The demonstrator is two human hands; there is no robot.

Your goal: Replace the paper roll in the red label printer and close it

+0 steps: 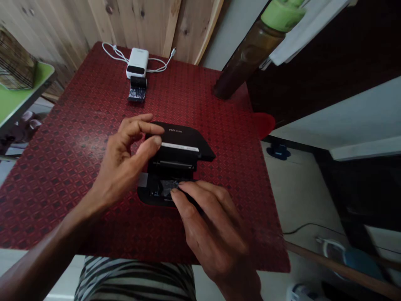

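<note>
By the left hand (pixel 120 165), the lid (pixel 177 136) is being pinched; by the right hand (pixel 209 221), crinkled foil (pixel 167 188) is being held or pressed, which is unclear, inside the open black device (pixel 175 156) on the red surface (pixel 62 200) — a hard tug could tear the foil or slide the device.

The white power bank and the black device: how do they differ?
The power bank is white and smaller; the black device is larger. The power bank lies untouched near the far edge; the black device appears opened, touched by the left hand and right hand. Both rest on the red table.
</note>
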